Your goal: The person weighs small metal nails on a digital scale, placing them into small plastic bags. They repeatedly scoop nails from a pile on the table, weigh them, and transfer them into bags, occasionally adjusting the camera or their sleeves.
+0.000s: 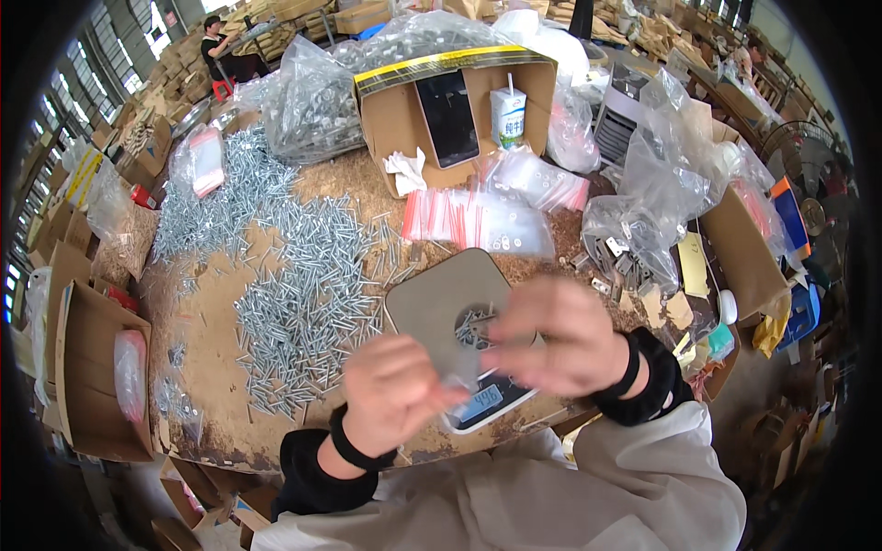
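Note:
My left hand [390,390] is closed in a pinch at a small clear plastic bag [464,369], over the front of a digital scale [421,301]. On the scale's plate, a cluster of screws [473,329] sits in what looks like a small round dish, partly behind my right hand. My right hand [556,335] is beside the bag and the dish, its fingers smeared by motion, so their grip is unclear. The lit display [485,400] shows between my wrists. Left of the scale spreads a large pile of loose silver screws [308,312].
Zip bags [478,220] lie behind the scale, before a cardboard box [395,119] holding a phone [447,118] and a drink carton [508,115]. Metal brackets [629,262] in plastic lie to the right. An open carton [101,367] stands at left. A person [220,50] sits far back.

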Demonstrator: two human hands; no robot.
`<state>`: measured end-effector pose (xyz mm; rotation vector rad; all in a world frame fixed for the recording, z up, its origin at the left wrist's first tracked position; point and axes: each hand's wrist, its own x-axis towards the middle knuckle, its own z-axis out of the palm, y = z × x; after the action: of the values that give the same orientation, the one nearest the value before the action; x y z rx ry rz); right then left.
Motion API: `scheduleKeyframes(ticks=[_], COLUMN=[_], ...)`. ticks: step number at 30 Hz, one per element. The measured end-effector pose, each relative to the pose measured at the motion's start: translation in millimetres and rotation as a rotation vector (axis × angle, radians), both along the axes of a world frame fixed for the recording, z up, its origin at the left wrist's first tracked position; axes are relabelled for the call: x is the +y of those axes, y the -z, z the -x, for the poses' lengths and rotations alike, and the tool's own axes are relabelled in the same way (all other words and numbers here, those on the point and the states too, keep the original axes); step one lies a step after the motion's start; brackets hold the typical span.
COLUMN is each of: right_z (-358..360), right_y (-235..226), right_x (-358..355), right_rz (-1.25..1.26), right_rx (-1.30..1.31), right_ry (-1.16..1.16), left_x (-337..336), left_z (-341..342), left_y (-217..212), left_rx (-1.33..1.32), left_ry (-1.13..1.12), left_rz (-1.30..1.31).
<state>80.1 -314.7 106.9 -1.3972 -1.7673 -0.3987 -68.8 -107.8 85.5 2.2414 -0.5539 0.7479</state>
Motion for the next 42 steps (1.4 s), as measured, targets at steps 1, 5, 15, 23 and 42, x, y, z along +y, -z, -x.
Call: scheduleKeyframes(ticks=[1, 5, 15, 23, 42], right_z=[5.5, 18.2, 18.8, 15.3, 21.9], right_y=[3.0, 12.0, 7.1, 4.3, -0.3], right_x=[1.4, -0.1, -2.2, 0.2, -2.4], right_rz=[-0.02, -0.054, 0.056, 0.076, 0.157], right_rx=[-0.051, -0.088, 0.003, 0.113, -0.143], right_ry=[-0.032, -0.095, -0.116, -0.16, 0.092], left_x=[-4.3, -27.4, -24.5, -25.4, -26.5], left_z=[2.1, 0.0, 0.2, -1.2, -1.4], left_y=[-0.8, 5.1, 17.4, 15.3, 19.9], left_rx=[0.036, 0.143, 0.377, 0.462, 0.916], left_ry=[0.039, 0.247, 0.599, 0.506, 0.73], left_rz=[0.006, 0.126, 0.527, 0.485, 1.01])
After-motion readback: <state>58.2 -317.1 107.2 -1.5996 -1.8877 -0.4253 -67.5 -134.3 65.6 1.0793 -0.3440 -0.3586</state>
